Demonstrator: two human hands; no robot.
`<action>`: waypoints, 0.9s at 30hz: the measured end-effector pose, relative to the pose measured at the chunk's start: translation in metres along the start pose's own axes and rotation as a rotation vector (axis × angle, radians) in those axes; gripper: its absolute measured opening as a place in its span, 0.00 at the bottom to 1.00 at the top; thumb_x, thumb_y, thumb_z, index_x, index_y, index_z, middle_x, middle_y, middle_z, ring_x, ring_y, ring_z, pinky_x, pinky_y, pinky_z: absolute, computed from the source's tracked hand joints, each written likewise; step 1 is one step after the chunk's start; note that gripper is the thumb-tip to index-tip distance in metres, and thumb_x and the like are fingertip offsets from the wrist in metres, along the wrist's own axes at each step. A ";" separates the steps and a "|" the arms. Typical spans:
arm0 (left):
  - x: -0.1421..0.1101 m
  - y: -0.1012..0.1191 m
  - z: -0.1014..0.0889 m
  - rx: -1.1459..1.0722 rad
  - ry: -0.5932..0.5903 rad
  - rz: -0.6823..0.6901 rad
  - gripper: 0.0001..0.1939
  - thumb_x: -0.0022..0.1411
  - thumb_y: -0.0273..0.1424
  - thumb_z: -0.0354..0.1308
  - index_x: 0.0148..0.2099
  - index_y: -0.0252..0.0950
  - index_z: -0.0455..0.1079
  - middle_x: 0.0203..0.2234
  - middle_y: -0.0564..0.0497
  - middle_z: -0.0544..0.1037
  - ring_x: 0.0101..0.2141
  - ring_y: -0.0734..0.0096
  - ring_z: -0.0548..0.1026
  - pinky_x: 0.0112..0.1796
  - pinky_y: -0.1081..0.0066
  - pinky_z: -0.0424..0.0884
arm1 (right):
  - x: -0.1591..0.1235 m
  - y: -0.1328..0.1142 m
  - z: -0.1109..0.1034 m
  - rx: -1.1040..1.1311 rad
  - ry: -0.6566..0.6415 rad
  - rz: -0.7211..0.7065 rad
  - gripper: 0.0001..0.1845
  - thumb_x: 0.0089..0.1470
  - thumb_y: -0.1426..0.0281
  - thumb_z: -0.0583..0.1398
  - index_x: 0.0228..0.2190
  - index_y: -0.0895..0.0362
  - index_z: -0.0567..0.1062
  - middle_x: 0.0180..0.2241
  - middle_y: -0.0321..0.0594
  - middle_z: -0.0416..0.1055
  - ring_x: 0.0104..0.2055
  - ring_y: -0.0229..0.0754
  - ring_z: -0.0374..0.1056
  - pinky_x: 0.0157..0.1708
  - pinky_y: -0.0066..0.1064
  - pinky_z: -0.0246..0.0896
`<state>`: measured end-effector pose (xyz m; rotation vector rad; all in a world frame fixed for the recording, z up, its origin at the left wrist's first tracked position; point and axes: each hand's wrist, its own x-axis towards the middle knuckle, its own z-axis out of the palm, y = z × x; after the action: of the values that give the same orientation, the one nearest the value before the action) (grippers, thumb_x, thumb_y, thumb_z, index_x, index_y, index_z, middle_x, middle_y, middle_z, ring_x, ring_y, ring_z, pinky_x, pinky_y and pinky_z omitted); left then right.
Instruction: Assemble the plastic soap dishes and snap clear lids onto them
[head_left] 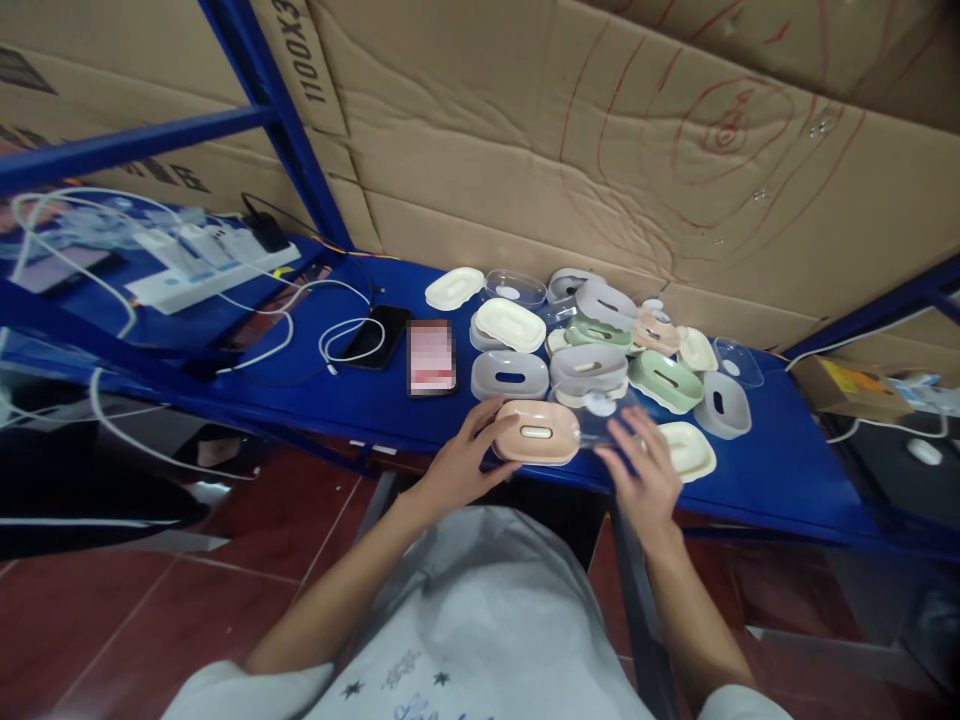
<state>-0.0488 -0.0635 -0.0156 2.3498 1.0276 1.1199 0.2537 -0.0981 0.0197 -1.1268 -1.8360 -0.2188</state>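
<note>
My left hand (pixel 472 455) grips the left end of a peach oval soap dish (pixel 536 420) at the front edge of the blue table. A pale piece shows through the slot in the middle of the dish. To its right, my right hand (pixel 646 470) has its thumb and fingers closed on a clear plastic lid (pixel 596 425), slightly blurred and next to the peach dish. Right behind these lie a grey slotted dish (pixel 491 372) and a stacked grey dish (pixel 589 365). A cream tray (pixel 688 450) rests beside my right hand.
Several more grey, green (pixel 667 380) and cream dish parts crowd the blue table (pixel 795 470). A phone (pixel 375 335) with a white cable and a pixelated device (pixel 431 358) lie left. A power strip (pixel 214 275) stands beyond the blue frame post (pixel 292 140). Cardboard (pixel 525 130) walls the back.
</note>
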 end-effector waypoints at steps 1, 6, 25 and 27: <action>0.000 0.000 0.000 -0.022 -0.001 -0.018 0.37 0.69 0.33 0.68 0.73 0.45 0.57 0.71 0.36 0.60 0.71 0.48 0.64 0.67 0.46 0.70 | -0.009 -0.014 0.009 0.040 -0.029 -0.011 0.32 0.64 0.71 0.67 0.66 0.40 0.72 0.60 0.43 0.76 0.64 0.57 0.72 0.66 0.60 0.68; -0.001 0.000 -0.001 -0.094 -0.044 -0.092 0.43 0.68 0.36 0.69 0.76 0.49 0.51 0.73 0.39 0.58 0.73 0.47 0.60 0.67 0.46 0.69 | -0.025 -0.041 0.039 0.070 -0.124 -0.006 0.30 0.67 0.73 0.64 0.66 0.45 0.71 0.56 0.47 0.76 0.62 0.54 0.72 0.62 0.56 0.70; 0.000 -0.001 0.003 -0.034 -0.086 -0.133 0.32 0.70 0.37 0.67 0.71 0.48 0.60 0.71 0.43 0.64 0.69 0.53 0.68 0.66 0.51 0.71 | -0.011 -0.014 0.036 0.124 -0.236 -0.067 0.32 0.67 0.71 0.65 0.68 0.42 0.70 0.61 0.45 0.75 0.66 0.54 0.69 0.65 0.53 0.69; 0.001 0.001 0.002 -0.017 -0.086 -0.145 0.33 0.70 0.38 0.67 0.71 0.48 0.60 0.71 0.43 0.65 0.68 0.53 0.68 0.65 0.52 0.72 | -0.007 -0.010 0.033 0.104 -0.275 -0.077 0.36 0.66 0.68 0.66 0.70 0.43 0.66 0.63 0.46 0.73 0.68 0.55 0.68 0.66 0.55 0.67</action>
<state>-0.0462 -0.0628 -0.0159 2.2493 1.1325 0.9615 0.2260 -0.0895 -0.0010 -1.0549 -2.1096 -0.0118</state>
